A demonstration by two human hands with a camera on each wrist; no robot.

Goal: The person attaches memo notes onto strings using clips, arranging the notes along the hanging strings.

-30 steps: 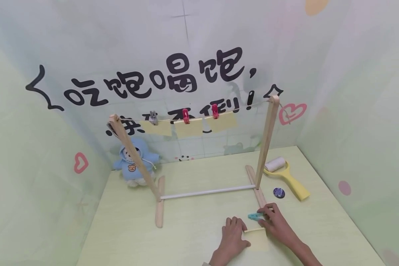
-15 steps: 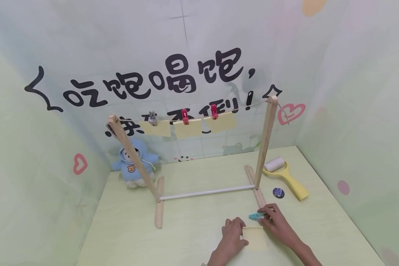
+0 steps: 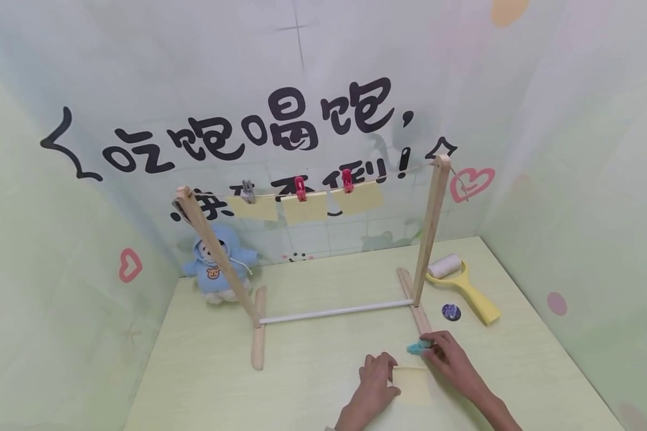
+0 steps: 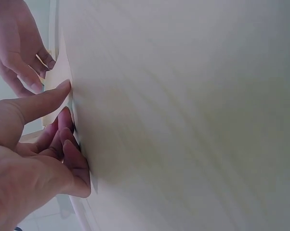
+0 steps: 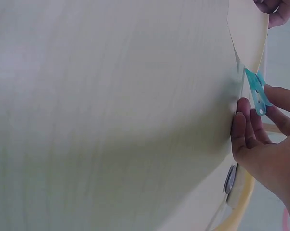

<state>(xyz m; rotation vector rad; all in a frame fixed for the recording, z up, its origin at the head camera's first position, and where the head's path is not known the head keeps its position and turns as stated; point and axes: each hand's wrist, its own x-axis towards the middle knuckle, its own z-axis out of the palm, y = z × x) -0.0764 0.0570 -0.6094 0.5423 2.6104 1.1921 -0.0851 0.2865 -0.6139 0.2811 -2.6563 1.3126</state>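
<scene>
A pale yellow paper sheet (image 3: 411, 385) lies near the front of the table, its far edge slightly raised. At its left edge, my left hand (image 3: 374, 384) holds it between the thumb and curled fingers; the left wrist view shows the thumb (image 4: 63, 86) on the paper. Just beyond the sheet's far right corner, my right hand (image 3: 454, 364) pinches a turquoise clothespin (image 3: 418, 348). In the right wrist view the clothespin (image 5: 257, 91) points at the sheet's corner (image 5: 251, 43); whether they touch I cannot tell.
Behind stands a wooden frame (image 3: 434, 230) with a string and white crossbar (image 3: 336, 312). Red clips (image 3: 300, 188) and a grey clip (image 3: 248, 191) hold yellow sheets (image 3: 305, 208) there. A plush toy (image 3: 218, 272), yellow-handled lint roller (image 3: 471, 293) and dark round disc (image 3: 451, 312) are around it.
The clothespin in my right hand has shifted slightly right and changed angle. The sheet has moved a little left, with its far edge farther back. My left hand has shifted slightly left.
</scene>
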